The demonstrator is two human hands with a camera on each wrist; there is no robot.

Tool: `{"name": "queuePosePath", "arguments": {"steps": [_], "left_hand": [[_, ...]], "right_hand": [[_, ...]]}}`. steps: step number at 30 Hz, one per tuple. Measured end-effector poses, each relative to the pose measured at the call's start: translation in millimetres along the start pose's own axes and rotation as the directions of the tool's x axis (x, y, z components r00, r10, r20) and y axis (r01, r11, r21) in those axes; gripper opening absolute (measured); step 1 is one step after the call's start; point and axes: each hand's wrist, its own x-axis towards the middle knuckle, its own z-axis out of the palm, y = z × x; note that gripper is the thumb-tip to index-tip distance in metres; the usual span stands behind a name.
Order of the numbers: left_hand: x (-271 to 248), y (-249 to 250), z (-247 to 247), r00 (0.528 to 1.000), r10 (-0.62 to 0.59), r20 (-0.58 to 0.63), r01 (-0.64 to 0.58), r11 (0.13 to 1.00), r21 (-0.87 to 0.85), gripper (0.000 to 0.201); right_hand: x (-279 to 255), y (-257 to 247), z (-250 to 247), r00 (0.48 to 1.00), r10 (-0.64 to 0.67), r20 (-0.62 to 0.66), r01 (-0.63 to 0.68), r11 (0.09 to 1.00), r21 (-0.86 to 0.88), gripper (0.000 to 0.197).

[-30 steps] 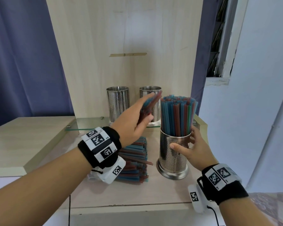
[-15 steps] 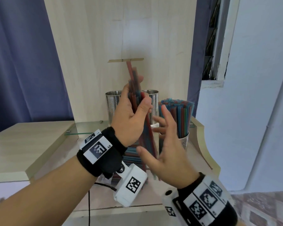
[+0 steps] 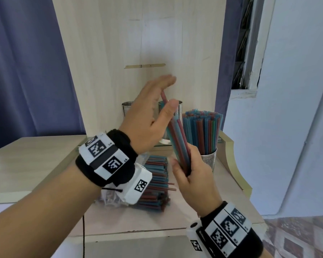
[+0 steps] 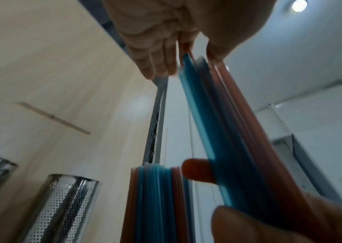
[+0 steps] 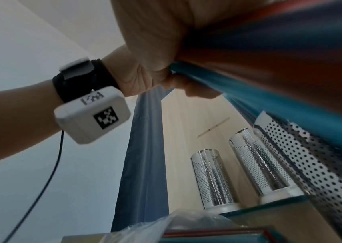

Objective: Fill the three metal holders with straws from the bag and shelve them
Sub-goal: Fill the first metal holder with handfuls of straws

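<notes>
A bundle of red and blue straws (image 3: 177,138) stands tilted in the air before the shelf. My right hand (image 3: 186,170) grips its lower end. My left hand (image 3: 168,94) is at its top with fingers straight and the thumb against the straws (image 4: 217,123). Just right of the bundle stands a perforated metal holder (image 3: 209,161) packed with straws (image 3: 201,131). Two empty holders (image 3: 127,108) (image 3: 178,108) stand behind on the glass shelf, partly hidden by my left hand. The clear bag of straws (image 3: 155,183) lies on the tabletop under my left wrist.
A pale wooden back panel (image 3: 138,43) rises behind the holders. The wooden table (image 3: 26,164) reaches left, with a raised curved edge (image 3: 237,174) on the right. A blue curtain (image 3: 26,71) hangs at left and a white wall (image 3: 296,127) at right.
My right hand left the full holder and took the bundle's lower end. My left hand, which gripped the bundle, has straightened its fingers. The bundle went from upright to tilted.
</notes>
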Motion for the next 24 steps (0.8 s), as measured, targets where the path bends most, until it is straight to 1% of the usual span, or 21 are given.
{"name": "queuePosePath", "arguments": {"steps": [1, 2, 4, 5, 6, 8, 9, 10, 11, 12, 13, 14, 15, 16, 18, 22, 24], "left_hand": [[1, 2, 1, 0.998, 0.009, 0.066, -0.010, 1.000, 0.026, 0.047], [-1, 3, 4, 0.990, 0.011, 0.141, -0.016, 0.999, 0.033, 0.046], [-6, 8, 8, 0.970, 0.048, 0.238, -0.064, 0.996, 0.061, 0.048], [-9, 7, 9, 0.962, 0.064, 0.265, -0.081, 0.995, 0.053, 0.050], [-11, 6, 8, 0.961, 0.060, 0.269, -0.068, 0.998, 0.020, 0.053], [-14, -5, 4, 0.972, -0.033, 0.232, 0.053, 0.995, -0.083, 0.052], [-17, -14, 3, 0.969, -0.099, 0.227, 0.127, 0.985, -0.113, 0.050], [-21, -26, 3, 0.951, -0.172, 0.255, 0.200, 0.976, -0.088, 0.050], [-27, -38, 3, 0.915, -0.241, 0.323, 0.253, 0.968, 0.007, 0.048], [-36, -51, 3, 0.858, -0.307, 0.412, 0.268, 0.952, 0.152, 0.045], [-45, -64, 4, 0.790, -0.362, 0.495, 0.235, 0.924, 0.300, 0.040], [-56, -76, 5, 0.727, -0.398, 0.560, 0.169, 0.894, 0.416, 0.037], [-66, -87, 6, 0.673, -0.418, 0.611, 0.095, 0.867, 0.489, 0.037], [-76, -96, 7, 0.632, -0.425, 0.648, 0.030, 0.849, 0.527, 0.040], [-91, -110, 10, 0.571, -0.449, 0.687, -0.023, 0.828, 0.560, 0.054], [-100, -118, 15, 0.434, -0.579, 0.690, -0.019, 0.760, 0.650, 0.091], [-100, -120, 18, 0.388, -0.626, 0.677, -0.016, 0.730, 0.684, 0.100]], "right_hand": [[1, 1, 0, 1.000, 0.027, 0.006, -0.028, 0.999, 0.036, 0.015], [1, 3, 0, 0.998, 0.060, 0.005, -0.060, 0.994, 0.089, 0.012], [2, 8, -1, 0.995, 0.100, -0.005, -0.097, 0.982, 0.160, 0.017], [3, 10, -2, 0.994, 0.109, -0.010, -0.105, 0.979, 0.176, 0.018], [3, 12, -4, 0.993, 0.117, -0.012, -0.113, 0.976, 0.184, 0.018], [4, 19, -8, 0.988, 0.153, -0.008, -0.147, 0.964, 0.223, 0.017], [4, 24, -9, 0.984, 0.179, 0.000, -0.173, 0.948, 0.266, 0.016], [3, 30, -10, 0.979, 0.205, 0.011, -0.198, 0.929, 0.311, 0.016], [3, 35, -11, 0.973, 0.229, 0.025, -0.224, 0.910, 0.348, 0.016], [2, 39, -11, 0.968, 0.248, 0.040, -0.245, 0.894, 0.374, 0.016], [1, 43, -12, 0.965, 0.257, 0.056, -0.258, 0.884, 0.389, 0.017], [0, 46, -12, 0.964, 0.256, 0.069, -0.262, 0.881, 0.394, 0.016], [0, 49, -12, 0.964, 0.254, 0.080, -0.265, 0.881, 0.392, 0.015], [-1, 51, -12, 0.963, 0.255, 0.089, -0.270, 0.882, 0.386, 0.013], [-3, 55, -12, 0.959, 0.267, 0.101, -0.285, 0.885, 0.368, 0.010], [-6, 62, -10, 0.953, 0.290, 0.093, -0.304, 0.889, 0.342, 0.009], [-6, 64, -8, 0.956, 0.280, 0.090, -0.293, 0.899, 0.326, 0.013]]}}
